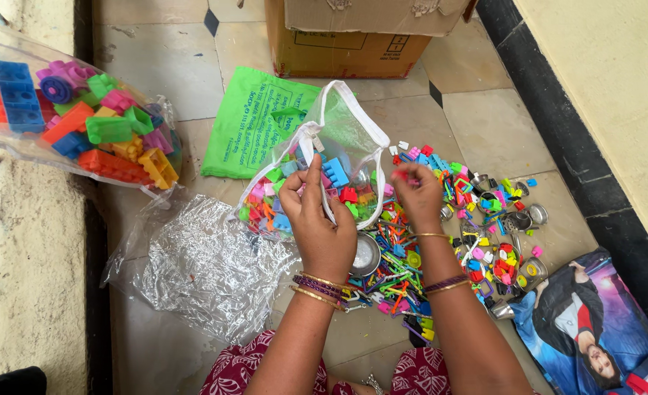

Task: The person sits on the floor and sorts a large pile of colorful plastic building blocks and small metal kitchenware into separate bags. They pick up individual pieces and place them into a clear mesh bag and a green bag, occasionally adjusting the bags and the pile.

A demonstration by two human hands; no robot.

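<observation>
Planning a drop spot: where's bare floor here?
Bare tile lies between the cardboard box, the dark skirting and the toy pile. Crowded: the pile by the right hand, and the clear pouch in the left hand.

Left hand [317, 219]: raised, fingers pinched together, wrist bangled.
Right hand [417, 192]: raised just beside, fingertips pinched shut, forearm angled near-right.
</observation>
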